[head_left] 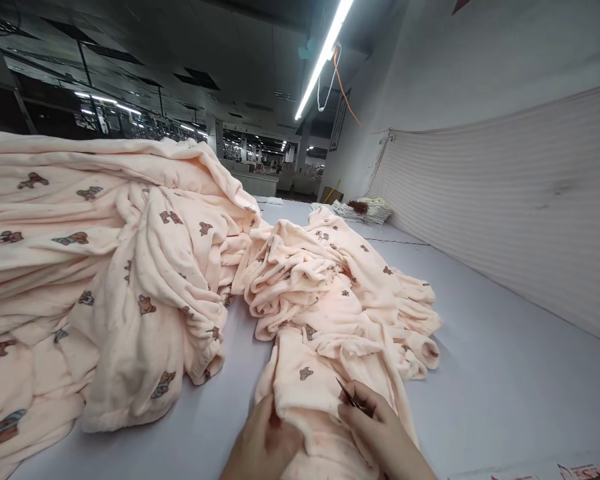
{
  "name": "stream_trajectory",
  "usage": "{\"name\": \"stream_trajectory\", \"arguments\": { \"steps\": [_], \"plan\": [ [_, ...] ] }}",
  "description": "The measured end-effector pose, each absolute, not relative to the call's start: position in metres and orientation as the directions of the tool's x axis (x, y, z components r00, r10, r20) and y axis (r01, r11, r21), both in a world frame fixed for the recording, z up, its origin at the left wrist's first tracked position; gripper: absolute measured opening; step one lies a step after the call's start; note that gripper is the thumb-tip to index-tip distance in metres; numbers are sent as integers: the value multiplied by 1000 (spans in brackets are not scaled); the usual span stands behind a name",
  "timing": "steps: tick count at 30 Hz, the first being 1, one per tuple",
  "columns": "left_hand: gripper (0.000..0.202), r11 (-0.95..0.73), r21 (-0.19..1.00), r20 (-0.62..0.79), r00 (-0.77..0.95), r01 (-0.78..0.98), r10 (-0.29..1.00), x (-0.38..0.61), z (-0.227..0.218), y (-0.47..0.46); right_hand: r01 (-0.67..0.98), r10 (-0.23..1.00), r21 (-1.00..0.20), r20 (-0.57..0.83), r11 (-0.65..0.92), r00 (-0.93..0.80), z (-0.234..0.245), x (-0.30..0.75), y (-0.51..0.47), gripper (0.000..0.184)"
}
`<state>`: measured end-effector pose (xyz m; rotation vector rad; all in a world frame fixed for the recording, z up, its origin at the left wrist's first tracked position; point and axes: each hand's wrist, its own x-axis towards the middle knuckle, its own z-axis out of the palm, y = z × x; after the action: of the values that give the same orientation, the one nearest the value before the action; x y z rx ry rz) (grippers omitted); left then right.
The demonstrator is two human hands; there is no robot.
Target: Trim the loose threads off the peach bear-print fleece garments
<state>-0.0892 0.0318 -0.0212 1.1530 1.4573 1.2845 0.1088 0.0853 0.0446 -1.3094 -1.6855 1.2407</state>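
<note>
A peach fleece garment (330, 300) printed with small brown bears lies crumpled on the grey table (490, 373) in front of me. My left hand (263, 443) pinches a fold of its near end at the bottom edge of the view. My right hand (380, 433) rests on the same fold and is closed around small thread snips (349, 395), whose dark pointed tip lies against the fabric.
A big heap of the same bear-print fleece (105, 267) fills the left half of the table. A striped pale cloth (505, 213) hangs along the right wall. A low stack of folded pieces (365, 210) sits at the far end. Printed labels (580, 471) lie at the near right corner.
</note>
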Motion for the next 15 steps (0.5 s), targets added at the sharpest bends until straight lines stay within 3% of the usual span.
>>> {"name": "stream_trajectory", "arguments": {
  "steps": [2,4,7,9,12,15],
  "plan": [
    [34,25,997,-6,-263,70,965,-71,-18,40,426,969,-886,89,183,-231,51,109,83,21],
    [21,-48,998,35,-292,-36,956,-60,-12,49,559,965,-787,201,261,-167,57,113,82,17],
    [25,-149,971,100,-249,-187,963,-52,-3,57,677,950,-682,302,277,-85,64,121,83,8],
    [32,-126,967,81,-202,-222,976,-48,4,57,709,944,-647,318,281,-84,64,127,86,7],
    [28,-85,986,62,-157,-141,986,-49,14,58,796,945,-547,314,259,-92,59,135,88,7],
    [28,-177,982,163,-195,-60,967,-57,21,62,893,940,-409,339,188,-43,57,139,86,11]
  ]
}}
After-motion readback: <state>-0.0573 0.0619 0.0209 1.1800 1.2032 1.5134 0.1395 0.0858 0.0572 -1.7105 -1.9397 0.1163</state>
